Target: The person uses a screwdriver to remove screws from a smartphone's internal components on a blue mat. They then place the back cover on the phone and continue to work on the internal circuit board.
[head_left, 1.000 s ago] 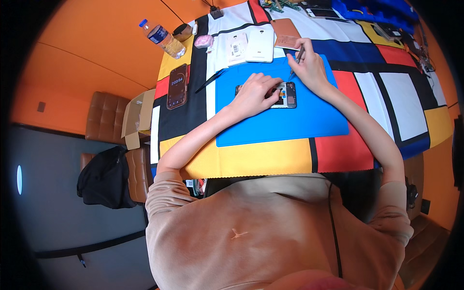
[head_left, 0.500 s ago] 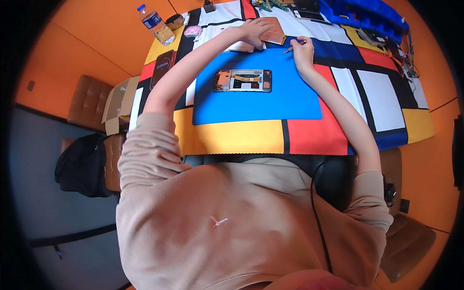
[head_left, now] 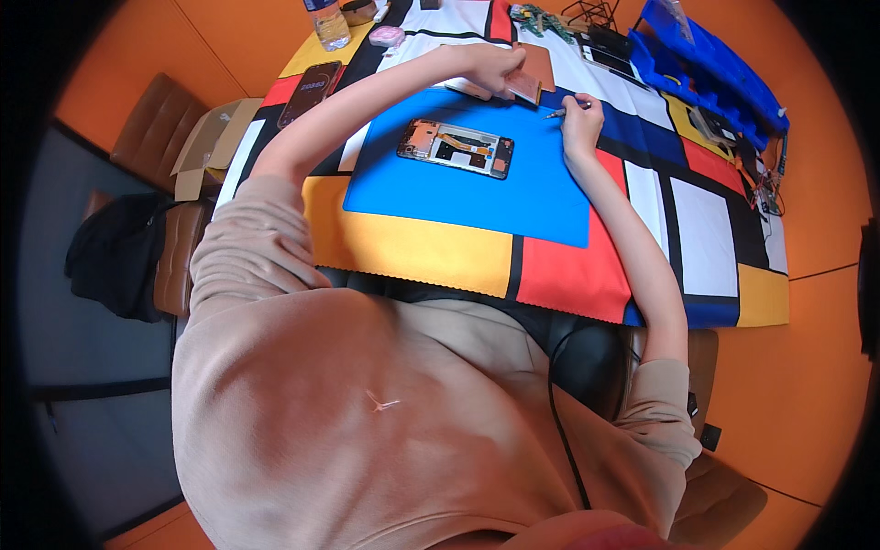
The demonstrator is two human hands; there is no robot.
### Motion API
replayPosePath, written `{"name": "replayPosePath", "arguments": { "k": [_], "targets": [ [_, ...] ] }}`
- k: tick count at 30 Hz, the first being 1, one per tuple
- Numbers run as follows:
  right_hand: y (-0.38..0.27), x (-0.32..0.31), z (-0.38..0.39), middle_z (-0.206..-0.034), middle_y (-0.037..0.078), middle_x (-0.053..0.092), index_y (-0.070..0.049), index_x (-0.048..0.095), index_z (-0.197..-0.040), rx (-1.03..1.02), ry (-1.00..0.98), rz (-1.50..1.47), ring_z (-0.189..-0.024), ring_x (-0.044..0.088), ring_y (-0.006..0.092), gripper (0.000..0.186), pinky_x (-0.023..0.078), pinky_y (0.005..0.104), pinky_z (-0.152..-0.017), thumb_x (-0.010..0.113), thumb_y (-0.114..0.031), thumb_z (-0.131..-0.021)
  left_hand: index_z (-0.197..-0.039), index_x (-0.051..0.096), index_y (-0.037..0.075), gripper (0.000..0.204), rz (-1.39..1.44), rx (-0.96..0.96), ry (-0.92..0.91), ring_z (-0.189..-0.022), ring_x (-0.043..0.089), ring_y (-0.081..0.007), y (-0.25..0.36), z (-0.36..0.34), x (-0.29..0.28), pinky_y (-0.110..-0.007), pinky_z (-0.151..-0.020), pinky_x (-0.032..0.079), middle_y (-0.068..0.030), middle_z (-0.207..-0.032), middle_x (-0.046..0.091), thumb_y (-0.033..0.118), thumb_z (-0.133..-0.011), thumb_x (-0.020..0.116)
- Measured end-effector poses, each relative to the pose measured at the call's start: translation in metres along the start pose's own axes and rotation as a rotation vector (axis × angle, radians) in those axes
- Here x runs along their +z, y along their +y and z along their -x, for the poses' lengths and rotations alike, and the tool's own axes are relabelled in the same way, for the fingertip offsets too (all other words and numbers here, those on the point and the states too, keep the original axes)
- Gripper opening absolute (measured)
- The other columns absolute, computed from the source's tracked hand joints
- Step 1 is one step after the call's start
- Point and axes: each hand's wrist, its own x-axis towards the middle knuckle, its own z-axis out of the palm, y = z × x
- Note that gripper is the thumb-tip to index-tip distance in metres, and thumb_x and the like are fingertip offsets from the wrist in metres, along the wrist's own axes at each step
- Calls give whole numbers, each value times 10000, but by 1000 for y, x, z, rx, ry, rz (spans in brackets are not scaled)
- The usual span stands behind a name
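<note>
My left hand (head_left: 497,70) is closed on a flat copper-coloured piece (head_left: 523,89), rectangular with a dark edge, just above the far edge of the blue mat (head_left: 403,197). My right hand (head_left: 583,124) grips a slim pointed tool (head_left: 555,115) like a pen, its tip towards the left; its exact kind is too small to make out. Nearer to me on the mat lies an opened phone (head_left: 456,148), its insides and an orange flex cable showing. A brown flat panel (head_left: 541,62) lies behind my left hand. A pale flat piece (head_left: 469,89) is partly hidden under my left wrist.
A lit phone (head_left: 310,92), a water bottle (head_left: 328,26) and a pink round case (head_left: 387,37) stand at the far left. Far right are a blue parts bin (head_left: 706,73), circuit boards (head_left: 541,20), a white phone part (head_left: 610,60) and loose wires (head_left: 763,191).
My left hand has gone from spread fingers over the brown panel to a closed grip on the flat copper-coloured piece. The view has shifted and turned; my right hand still holds its tool.
</note>
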Motion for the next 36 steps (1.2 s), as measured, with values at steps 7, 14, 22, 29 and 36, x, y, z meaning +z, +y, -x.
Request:
{"name": "replayPosePath", "arguments": {
  "k": [7,14,22,29,36],
  "targets": [
    [6,-3,-3,-890,122,627,32,622,-1079,-18,-37,9,-800,630,207,323,504,341,-709,727,-150,-834,-1327,414,100,702,495,-16,150,-1000,676,-307,16,118,11,-412,-862,527,-210,-1098,650,478,-866,785],
    [-3,-11,1,-790,83,614,40,611,-1061,-25,-116,-104,-633,597,141,260,458,283,-551,695,-101,-860,-1311,543,129,755,415,34,326,-1100,593,-249,44,158,55,-369,-929,487,-105,-1110,624,606,-796,823],
    [-15,-17,5,-691,53,577,30,603,-1036,13,-185,-158,-488,510,110,200,390,267,-429,671,-75,-881,-1197,654,35,918,267,173,565,-1032,558,-253,36,155,79,-359,-906,445,-116,-1070,610,813,-717,741],
    [-21,-17,8,-697,56,574,39,603,-999,12,-208,-166,-480,498,113,157,385,267,-430,643,-64,-888,-1209,650,34,948,295,81,480,-1082,569,-273,38,151,74,-391,-955,464,-132,-1082,611,835,-708,725],
    [-12,-21,2,-699,50,563,27,612,-1005,18,-218,-176,-514,493,115,131,384,265,-462,637,-61,-912,-1104,587,2,631,460,20,348,-1026,572,-393,40,167,49,-453,-919,476,-247,-1076,575,534,-825,780]
  ]
}}
